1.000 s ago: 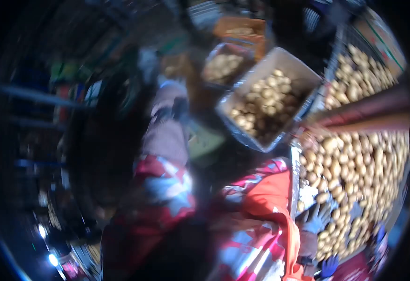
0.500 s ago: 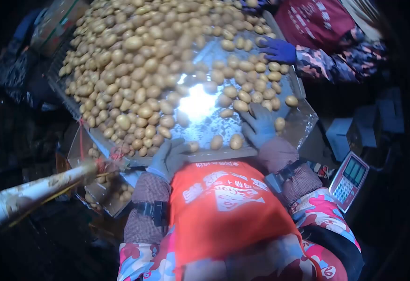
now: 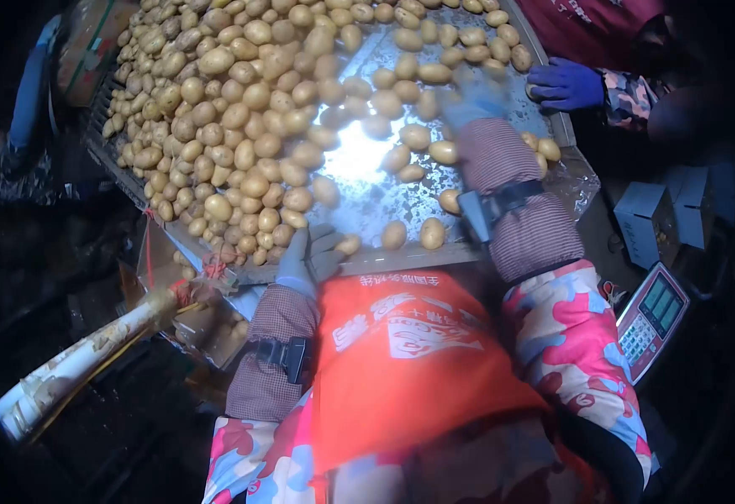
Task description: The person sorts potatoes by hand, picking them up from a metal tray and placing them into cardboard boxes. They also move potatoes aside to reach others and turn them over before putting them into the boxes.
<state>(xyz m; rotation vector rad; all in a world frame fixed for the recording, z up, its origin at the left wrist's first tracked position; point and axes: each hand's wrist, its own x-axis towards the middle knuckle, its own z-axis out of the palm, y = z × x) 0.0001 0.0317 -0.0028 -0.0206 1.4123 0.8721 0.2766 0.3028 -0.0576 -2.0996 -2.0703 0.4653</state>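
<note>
My left hand (image 3: pixel 309 260), in a grey glove, rests on the near rim of the sorting table (image 3: pixel 468 254) with its fingers apart. Just right of its fingertips lies a single potato (image 3: pixel 348 244). My right hand (image 3: pixel 476 101) reaches far over the right side of the table, smeared by motion, and its fingers do not show clearly. Around it are loose potatoes (image 3: pixel 435 73). Two more potatoes (image 3: pixel 432 233) lie by the near rim between my arms. A large heap of potatoes (image 3: pixel 216 118) covers the left and far parts of the table.
At the right edge, another person's purple-gloved hand (image 3: pixel 565 84) is beside a potato. A white pole (image 3: pixel 90 361) juts out at the lower left, near a box holding potatoes (image 3: pixel 203 328). A scale display (image 3: pixel 653 319) and cardboard boxes (image 3: pixel 646 223) stand at right.
My right hand has moved away from me, up the table's right side, and several potatoes there have shifted farther off. My left hand stays at the near rim. The view has shifted slightly.
</note>
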